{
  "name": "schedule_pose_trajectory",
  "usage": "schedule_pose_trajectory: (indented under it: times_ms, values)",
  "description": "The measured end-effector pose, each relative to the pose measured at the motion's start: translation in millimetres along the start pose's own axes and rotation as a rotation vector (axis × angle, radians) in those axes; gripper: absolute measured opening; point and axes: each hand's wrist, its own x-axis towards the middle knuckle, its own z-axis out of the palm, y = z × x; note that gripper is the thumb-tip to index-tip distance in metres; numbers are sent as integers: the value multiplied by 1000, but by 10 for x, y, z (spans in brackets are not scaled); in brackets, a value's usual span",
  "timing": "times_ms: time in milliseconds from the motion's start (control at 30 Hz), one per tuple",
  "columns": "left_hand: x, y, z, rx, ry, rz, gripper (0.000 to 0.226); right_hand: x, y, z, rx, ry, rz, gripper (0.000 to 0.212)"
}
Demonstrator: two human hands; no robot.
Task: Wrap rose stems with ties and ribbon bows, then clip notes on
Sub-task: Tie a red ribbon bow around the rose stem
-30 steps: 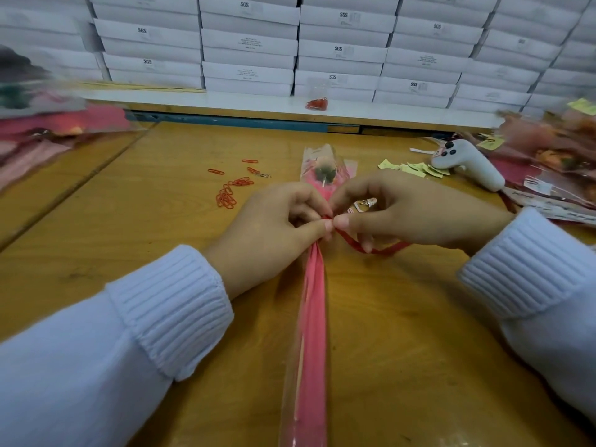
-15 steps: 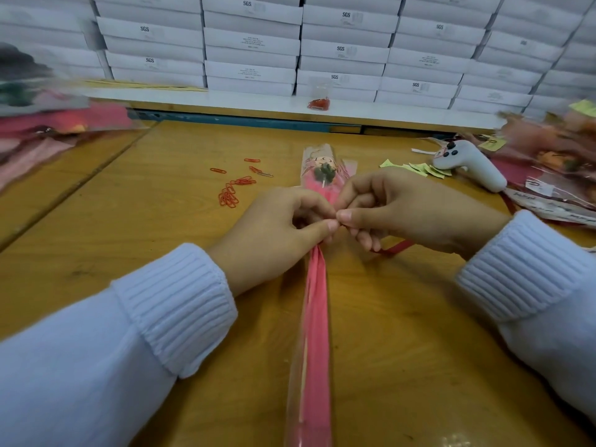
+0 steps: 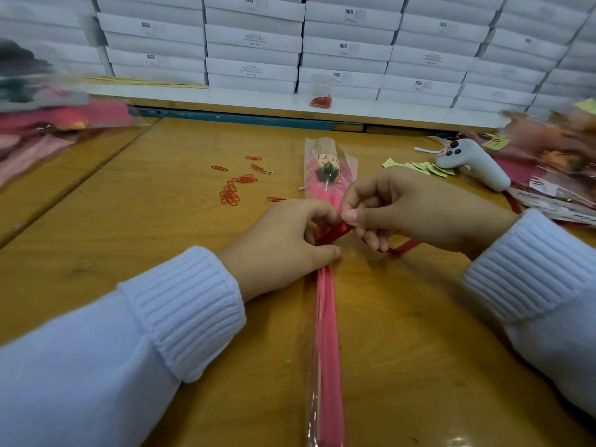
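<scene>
A single rose in a clear and pink sleeve (image 3: 326, 333) lies lengthwise on the wooden table (image 3: 419, 350), flower end (image 3: 327, 167) pointing away from me. My left hand (image 3: 283, 250) grips the sleeve at its narrow neck and pinches a red ribbon (image 3: 333, 233) against it. My right hand (image 3: 409, 211) pinches a loop of that ribbon between thumb and forefinger just right of the stem. A loose ribbon tail (image 3: 404, 246) trails out under my right hand.
Red paper clips (image 3: 235, 188) lie scattered left of the rose. Yellow-green notes (image 3: 419, 166) and a white controller (image 3: 472, 162) sit at the right, beside a pile of wrapped roses (image 3: 554, 166). More wrapped flowers (image 3: 38, 130) lie far left. White boxes (image 3: 322, 43) are stacked behind.
My right hand has drawn a ribbon loop up and to the right, away from my left thumb. The ribbon shows more between the hands. My left hand stays on the stem.
</scene>
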Motion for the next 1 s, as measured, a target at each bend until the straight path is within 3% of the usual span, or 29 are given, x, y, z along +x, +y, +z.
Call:
schedule_pose_trajectory:
  times_ms: [100,167,233,467,733,1000]
  values:
    - [0,4,6,-8,37,39,15,2,9,0,31,16,-7,11]
    - [6,-4,-7,-40,76,62,24,-1,12,-9,40,41,-16,12]
    - [10,-7,-28,-104,43,54,30,-6,10,-17,39,49,-27,13]
    - [6,3,-79,-164,-159,6,19,-18,-15,8,-2,-12,-32,12]
    - [14,-9,-53,-252,-173,-26,4,-33,-35,11,-19,-128,-6,13]
    - [17,-22,-45,-295,-173,-27,12,-58,-43,-34,-34,-134,-17,7]
